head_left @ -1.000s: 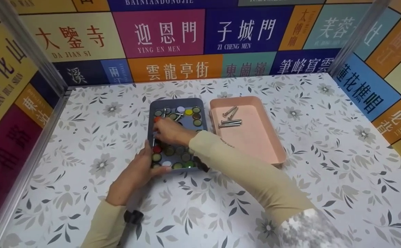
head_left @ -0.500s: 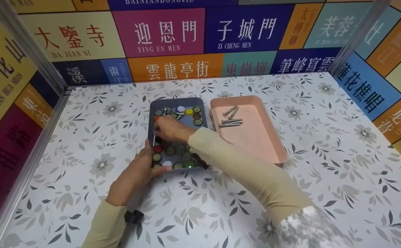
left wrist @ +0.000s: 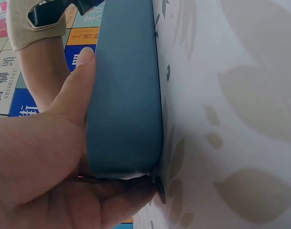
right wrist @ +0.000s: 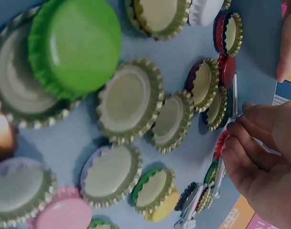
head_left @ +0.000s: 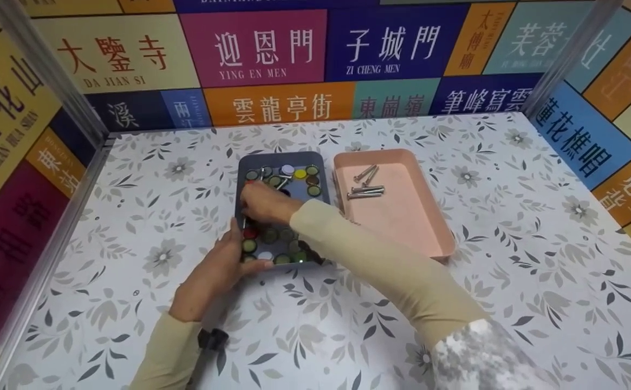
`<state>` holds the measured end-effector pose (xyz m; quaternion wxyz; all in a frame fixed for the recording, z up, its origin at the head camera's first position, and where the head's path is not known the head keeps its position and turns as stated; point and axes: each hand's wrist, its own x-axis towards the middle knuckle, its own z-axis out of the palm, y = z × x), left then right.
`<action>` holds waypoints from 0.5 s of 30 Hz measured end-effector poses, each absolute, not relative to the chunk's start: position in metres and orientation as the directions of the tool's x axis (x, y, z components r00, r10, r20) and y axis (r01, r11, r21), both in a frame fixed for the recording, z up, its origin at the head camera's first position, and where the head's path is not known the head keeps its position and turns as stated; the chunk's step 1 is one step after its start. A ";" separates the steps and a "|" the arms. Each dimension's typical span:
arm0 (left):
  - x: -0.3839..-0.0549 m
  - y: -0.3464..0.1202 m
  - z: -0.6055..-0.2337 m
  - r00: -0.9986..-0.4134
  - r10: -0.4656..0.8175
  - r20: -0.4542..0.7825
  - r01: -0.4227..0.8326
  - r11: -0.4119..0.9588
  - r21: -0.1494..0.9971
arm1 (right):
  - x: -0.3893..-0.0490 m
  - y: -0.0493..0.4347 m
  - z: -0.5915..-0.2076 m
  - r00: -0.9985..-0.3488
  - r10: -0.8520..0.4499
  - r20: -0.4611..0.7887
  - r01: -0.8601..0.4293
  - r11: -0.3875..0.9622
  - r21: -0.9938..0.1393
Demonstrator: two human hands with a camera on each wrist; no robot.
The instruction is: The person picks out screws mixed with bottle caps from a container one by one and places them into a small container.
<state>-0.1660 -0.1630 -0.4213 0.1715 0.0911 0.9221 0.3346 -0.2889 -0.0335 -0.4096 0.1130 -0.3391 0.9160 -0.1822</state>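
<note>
Your patterned table (head_left: 115,208) carries two shallow trays toward its far edge. The pink tray (head_left: 402,219) sits nearer the far right corner, and the blue-grey tray (left wrist: 126,95) just beside it, nearer the far left corner. Both look like thin, stiff plastic, so judge them light and ready to skid; take hold at a corner, where the walls meet.

Your left hand (head_left: 220,268) does just that, its thumb along the blue-grey tray's near wall and its fingers round the corner to the left wall. Your right hand (head_left: 265,205) reaches in by the left wall, fingers curled and thumb close to them; you cannot tell whether they pinch anything.

Several bolts (head_left: 368,189) lie in the far half of the pink tray. At your right fingertips, a silver bolt (right wrist: 235,90) lies along the wall. Expect smooth metal: rigid, dense for its size, apt to roll. Pinch it mid-shank, or just under the head.

Smallest are the bottle caps (right wrist: 131,100), scattered over the blue-grey tray's floor: light, hardly fragile, crimped at the rim, and likely to slide if your knuckles brush them.
</note>
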 end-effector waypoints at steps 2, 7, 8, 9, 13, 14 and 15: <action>-0.166 -0.163 -0.421 -0.923 0.294 -0.247 0.066 0.756 0.651 | -0.289 -0.034 -0.410 -0.733 -0.677 -0.071 -0.599 0.691 -0.404; -0.167 -0.163 -0.421 -0.922 0.288 -0.259 0.055 0.761 0.646 | -0.289 -0.034 -0.410 -0.738 -0.671 -0.070 -0.596 0.697 -0.399; -0.167 -0.163 -0.421 -0.923 0.285 -0.257 0.054 0.760 0.648 | -0.289 -0.034 -0.410 -0.741 -0.668 -0.068 -0.595 0.699 -0.396; -0.167 -0.163 -0.421 -0.925 0.285 -0.253 0.055 0.758 0.650 | -0.289 -0.034 -0.409 -0.744 -0.665 -0.069 -0.590 0.702 -0.399; -0.167 -0.163 -0.422 -0.927 0.299 -0.225 0.078 0.744 0.664 | -0.288 -0.034 -0.408 -0.752 -0.655 -0.073 -0.574 0.705 -0.417; -0.167 -0.163 -0.423 -0.927 0.302 -0.220 0.085 0.744 0.663 | -0.288 -0.033 -0.408 -0.753 -0.654 -0.072 -0.573 0.706 -0.418; -0.167 -0.164 -0.423 -0.927 0.307 -0.216 0.092 0.744 0.662 | -0.288 -0.033 -0.408 -0.755 -0.652 -0.072 -0.569 0.705 -0.423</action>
